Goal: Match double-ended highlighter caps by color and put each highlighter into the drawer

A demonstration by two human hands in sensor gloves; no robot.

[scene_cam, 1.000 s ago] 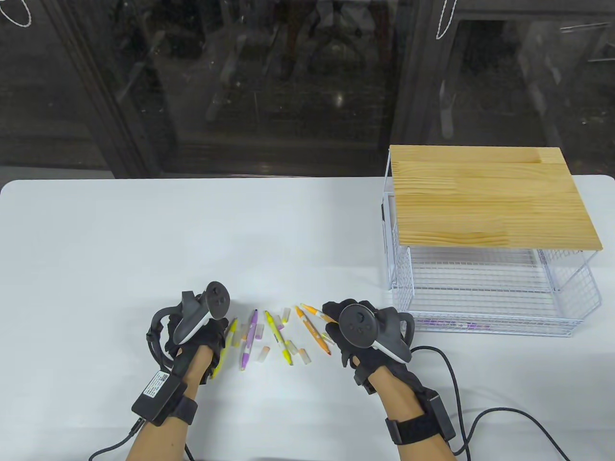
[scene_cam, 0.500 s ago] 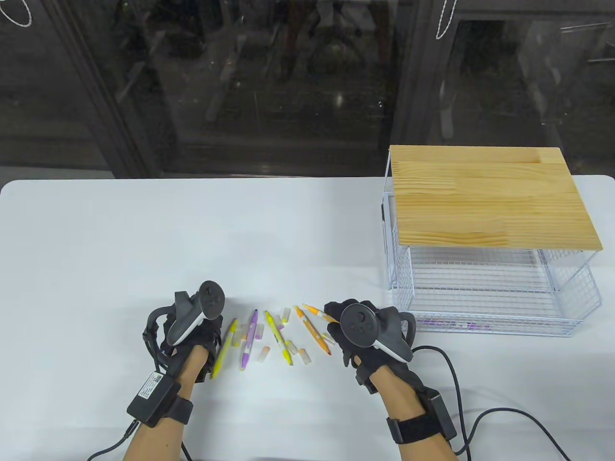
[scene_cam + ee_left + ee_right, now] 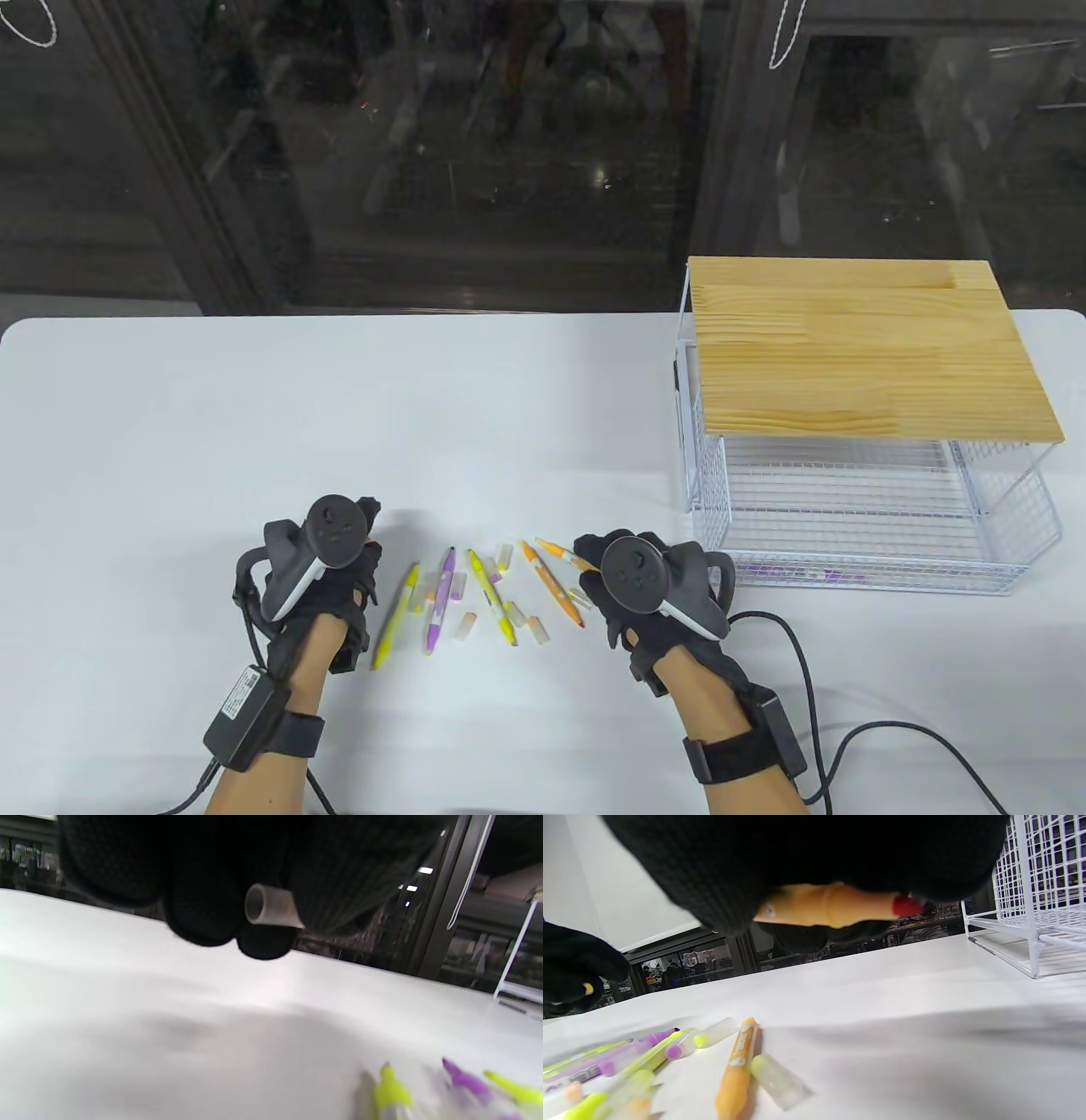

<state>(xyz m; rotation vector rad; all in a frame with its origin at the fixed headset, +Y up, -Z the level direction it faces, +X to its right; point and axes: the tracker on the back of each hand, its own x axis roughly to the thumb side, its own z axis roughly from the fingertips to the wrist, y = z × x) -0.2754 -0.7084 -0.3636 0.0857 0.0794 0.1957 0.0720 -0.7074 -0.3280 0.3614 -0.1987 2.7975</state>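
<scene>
meanwhile left hand [image 3: 327, 586] pinching clear cap [image 3: 271, 906], right hand [image 3: 632, 590] gripping orange highlighter [image 3: 831, 905]

A white table [image 3: 254, 407] stands before dark glass panels [image 3: 475, 144] in black frames [image 3: 204, 187]; faint lights glint in the glass.

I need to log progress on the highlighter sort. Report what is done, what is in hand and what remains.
Done: the drawer already seems to hold a purple highlighter at its front.
In hand: the right hand grips an orange highlighter; the left hand pinches a clear cap.
Left: a yellow highlighter, another purple one, another orange one and loose caps lie on the table.
</scene>
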